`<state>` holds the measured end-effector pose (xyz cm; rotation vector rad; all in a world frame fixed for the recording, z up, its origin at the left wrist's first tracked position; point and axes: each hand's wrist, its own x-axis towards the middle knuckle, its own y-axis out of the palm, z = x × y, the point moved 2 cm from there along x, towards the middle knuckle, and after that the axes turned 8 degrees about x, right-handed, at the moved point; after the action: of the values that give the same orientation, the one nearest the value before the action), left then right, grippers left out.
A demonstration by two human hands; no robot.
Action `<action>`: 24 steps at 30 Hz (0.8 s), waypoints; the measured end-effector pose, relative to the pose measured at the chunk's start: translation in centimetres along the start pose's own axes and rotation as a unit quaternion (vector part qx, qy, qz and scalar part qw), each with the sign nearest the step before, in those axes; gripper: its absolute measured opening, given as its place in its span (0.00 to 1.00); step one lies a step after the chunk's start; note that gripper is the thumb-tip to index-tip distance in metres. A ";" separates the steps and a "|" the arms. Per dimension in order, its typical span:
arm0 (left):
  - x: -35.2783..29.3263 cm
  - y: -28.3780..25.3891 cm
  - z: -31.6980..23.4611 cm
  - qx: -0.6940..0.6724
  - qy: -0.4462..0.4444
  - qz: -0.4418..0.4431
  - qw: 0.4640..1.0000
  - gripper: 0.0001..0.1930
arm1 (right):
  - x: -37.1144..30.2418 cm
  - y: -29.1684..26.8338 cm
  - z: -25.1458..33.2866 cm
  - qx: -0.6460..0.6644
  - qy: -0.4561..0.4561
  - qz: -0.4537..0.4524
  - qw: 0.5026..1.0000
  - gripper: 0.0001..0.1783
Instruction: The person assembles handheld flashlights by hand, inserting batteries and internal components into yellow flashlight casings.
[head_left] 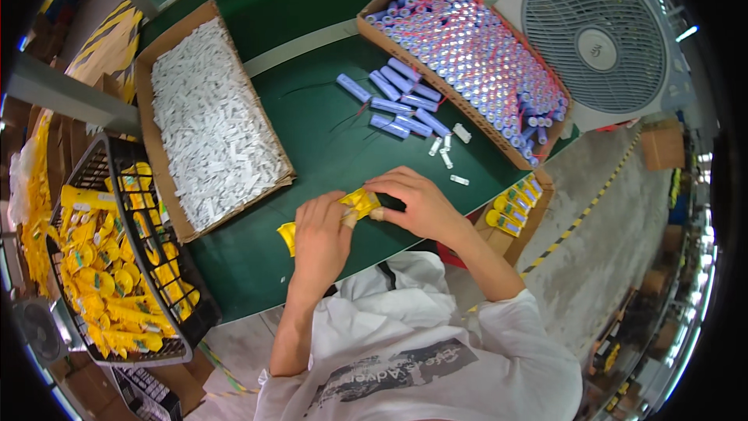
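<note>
Basically, the green worktable point(312, 132) fills the view, w/ a white box fan point(596, 39) at 2 o'clock. A cardboard tray of white strips point(210, 121) sits at 10 o'clock, a tray of blue-purple cylindrical cells point(475, 47) at 1 o'clock, and a black wire basket of yellow parts point(117, 265) at 8 o'clock. A small carton of finished yellow pieces point(516, 206) lies at 3 o'clock, off the table edge. Loose cells point(397, 101) and a few white strips point(448, 148) lie betw. the trays, approx. centre-top.

The left hand point(321, 238) and right hand point(417, 203) meet at centre; both sets of fingers pinch a yellow casing point(360, 203), right hand curled over its far end. Another yellow piece point(287, 235) lies touching the left hand at 9 o'clock of it.

Judging by this, it's the assembly step: fitting the casing together. Next move prob. needs a cell from the loose ones at 12 o'clock, reached w/ one hand freed.
</note>
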<state>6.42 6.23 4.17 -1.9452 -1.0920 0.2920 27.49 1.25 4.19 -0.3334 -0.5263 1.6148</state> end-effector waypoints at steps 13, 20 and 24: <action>-1.3 -1.3 0.6 -0.079 -0.026 0.009 0.997 0.11 | 10.0 -0.8 9.2 0.005 -0.065 0.024 0.998 0.22; -0.6 -1.6 0.3 -0.085 -0.054 0.011 0.995 0.11 | 22.6 14.8 6.0 -0.310 -0.159 0.077 0.934 0.52; -1.2 -2.2 0.6 -0.071 -0.067 -0.003 0.995 0.12 | 22.4 15.1 8.4 -0.257 -0.066 0.129 0.955 0.48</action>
<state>4.13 6.18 5.26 -2.0724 -1.2355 0.3545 7.73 21.42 5.51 -0.7089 -1.0464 1.7415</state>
